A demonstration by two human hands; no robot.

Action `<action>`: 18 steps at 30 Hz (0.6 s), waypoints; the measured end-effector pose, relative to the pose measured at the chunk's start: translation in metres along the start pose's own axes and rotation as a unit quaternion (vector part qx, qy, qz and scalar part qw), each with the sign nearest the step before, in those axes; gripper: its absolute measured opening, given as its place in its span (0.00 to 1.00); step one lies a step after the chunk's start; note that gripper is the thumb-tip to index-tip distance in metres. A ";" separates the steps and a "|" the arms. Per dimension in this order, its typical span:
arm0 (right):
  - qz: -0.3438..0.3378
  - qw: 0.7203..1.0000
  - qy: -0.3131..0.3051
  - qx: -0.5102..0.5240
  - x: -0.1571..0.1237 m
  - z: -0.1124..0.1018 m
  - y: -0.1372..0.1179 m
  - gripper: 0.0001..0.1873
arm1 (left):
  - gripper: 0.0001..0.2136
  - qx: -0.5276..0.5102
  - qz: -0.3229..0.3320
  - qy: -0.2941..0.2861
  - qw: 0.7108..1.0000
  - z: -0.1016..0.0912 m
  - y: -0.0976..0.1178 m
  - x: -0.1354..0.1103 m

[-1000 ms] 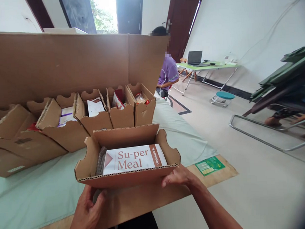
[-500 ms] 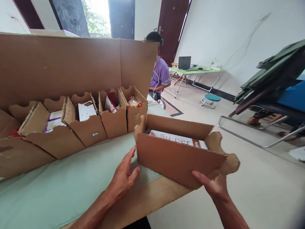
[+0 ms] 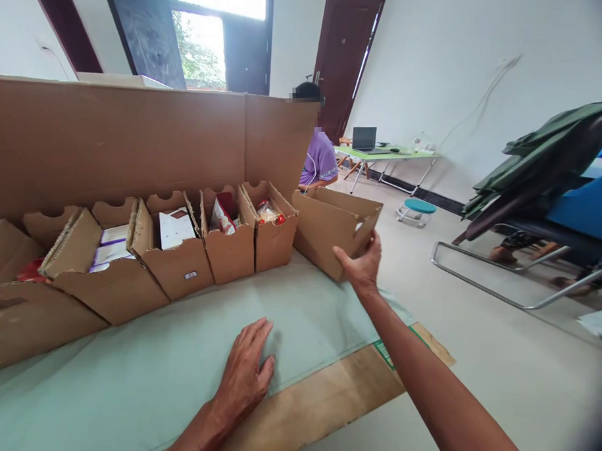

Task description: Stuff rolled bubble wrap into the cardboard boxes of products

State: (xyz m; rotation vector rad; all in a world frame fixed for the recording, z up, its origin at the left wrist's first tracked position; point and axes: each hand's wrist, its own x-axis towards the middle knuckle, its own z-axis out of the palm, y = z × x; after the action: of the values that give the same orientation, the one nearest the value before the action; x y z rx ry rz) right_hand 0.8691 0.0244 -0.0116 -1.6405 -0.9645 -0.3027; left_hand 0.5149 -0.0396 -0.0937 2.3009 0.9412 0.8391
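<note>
While the right hand [image 3: 362, 266] pinches the box [image 3: 323, 225] near the far right corner of the desk [image 3: 336, 390], the left hand [image 3: 244, 365] is empty, thumb spread — I'd square the box, lest it snag the next carton [image 3: 276, 243].

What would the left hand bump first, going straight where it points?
The left hand would probably meet the cardboard box gripped by the right hand first; depth is hard to judge.

cardboard bin [image 3: 321, 229] | brown, open-topped | askew (right of bin row [image 3: 233, 255])
</note>
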 end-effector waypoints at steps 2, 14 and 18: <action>0.019 0.999 -0.005 -0.049 0.006 0.032 -0.010 0.60 | 0.27 0.006 0.008 0.014 1.000 0.001 -0.001 0.000; 0.022 0.997 -0.066 -0.029 -0.031 0.044 -0.040 0.42 | 0.24 0.036 0.027 0.027 0.999 0.002 0.008 0.001; -0.098 0.978 -0.178 0.037 -0.027 0.027 -0.091 0.34 | 0.24 0.044 0.041 0.026 0.998 0.002 0.010 0.001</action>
State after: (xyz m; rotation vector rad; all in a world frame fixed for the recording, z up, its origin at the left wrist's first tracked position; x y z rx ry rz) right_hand 0.7791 0.0380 0.0252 -1.5628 -1.3976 -0.1032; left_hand 0.5214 -0.0457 -0.0881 2.4181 0.9275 0.9129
